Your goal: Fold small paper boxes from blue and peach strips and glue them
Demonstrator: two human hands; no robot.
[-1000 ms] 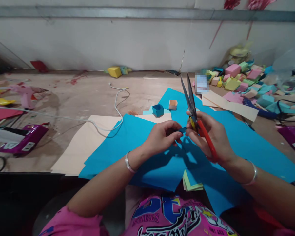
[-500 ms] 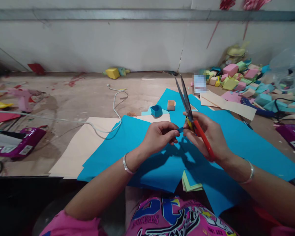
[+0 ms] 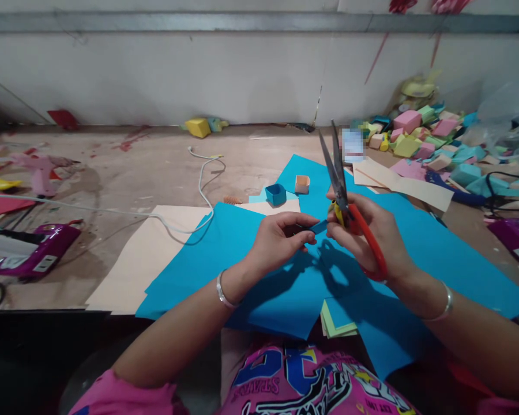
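The strip point(image 3: 319, 226) is held between the two hands, above the blue sheets point(image 3: 207, 271). Its near end is pinched by the thumb and fingers of the left hand point(image 3: 281, 239), while its other end is pointed up and to the right, toward the fingertips of the right hand point(image 3: 376, 236). Whether it is touched by those fingertips cannot be told.

The scissors point(image 3: 340, 196) are carried in the right hand — the red handle is lodged against the palm, and the blades are pointed upward and slightly parted, well above the strip. The fingers of the right hand are curled around the handles near a yellow patch.

Beyond the hands, a blue box point(image 3: 275, 195) and a peach box point(image 3: 302, 184) are set side by side, a little apart. Peach sheets point(image 3: 134, 259) are partly covered by the blue sheets on the left. At the far right, many small coloured boxes point(image 3: 441, 138) are heaped near the wall point(image 3: 259, 75) — well apart from both hands.
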